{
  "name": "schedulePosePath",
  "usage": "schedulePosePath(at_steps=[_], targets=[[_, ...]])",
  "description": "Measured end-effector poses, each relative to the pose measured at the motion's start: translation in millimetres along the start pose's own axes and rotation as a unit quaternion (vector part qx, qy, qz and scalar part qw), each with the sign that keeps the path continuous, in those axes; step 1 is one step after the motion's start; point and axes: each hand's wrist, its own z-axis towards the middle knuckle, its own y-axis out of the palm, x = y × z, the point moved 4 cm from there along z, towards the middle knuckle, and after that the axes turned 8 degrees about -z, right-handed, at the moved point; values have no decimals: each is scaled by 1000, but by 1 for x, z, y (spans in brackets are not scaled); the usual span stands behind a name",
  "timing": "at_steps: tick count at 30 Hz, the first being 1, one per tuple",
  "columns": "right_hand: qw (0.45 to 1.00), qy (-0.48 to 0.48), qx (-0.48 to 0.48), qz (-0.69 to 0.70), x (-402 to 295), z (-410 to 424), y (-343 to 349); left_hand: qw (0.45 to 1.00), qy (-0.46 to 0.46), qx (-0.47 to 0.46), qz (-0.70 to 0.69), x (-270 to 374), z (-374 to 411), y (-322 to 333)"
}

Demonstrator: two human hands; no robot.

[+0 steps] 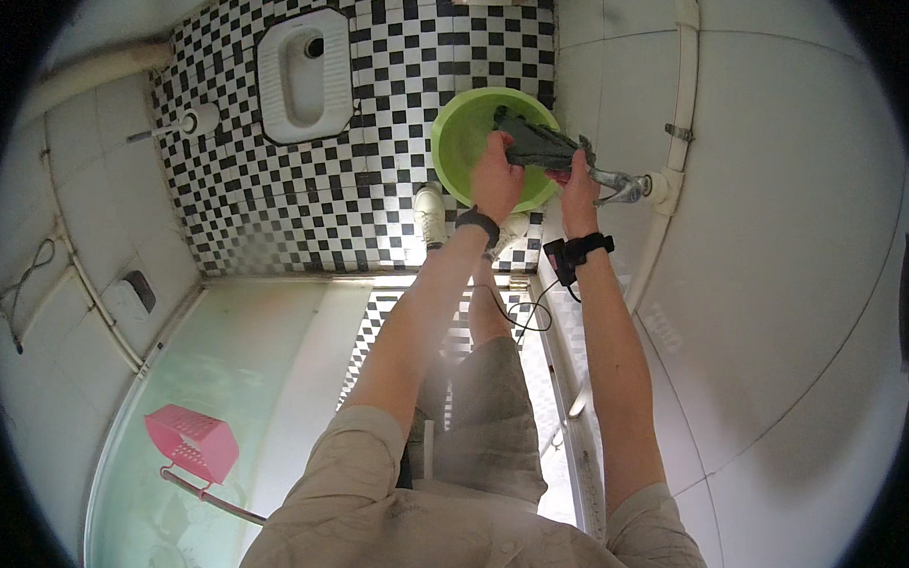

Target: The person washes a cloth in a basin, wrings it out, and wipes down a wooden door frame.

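A dark green-grey cloth (538, 140) is stretched between both hands above a lime green plastic basin (453, 149) on the tiled floor. My left hand (497, 176) grips the cloth's left part, its fingers curled over the lower edge. At the cloth's right end, beside the metal water tap (621, 186), my right hand (578, 191) holds it between thumb and fingers. The tap's spout end is partly hidden by the cloth and hand. Whether water is running cannot be told.
A white squat toilet (305, 76) is set in the checkered floor, with a toilet brush in a white holder (200, 120) to its left. A white pipe (682, 119) runs along the right wall. A pink perforated basket (194, 440) hangs at lower left. A thin black cable hangs near my right wrist.
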Motion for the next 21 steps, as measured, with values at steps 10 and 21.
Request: schedulePosePath(at_steps=[10,21], targets=[[978,60,-54,-194,47,34,-15,978,195,-61,41,21,2,-18],[932,-223,-123,-259,-3,12,8,971,163,-139,-107,47,17,0]])
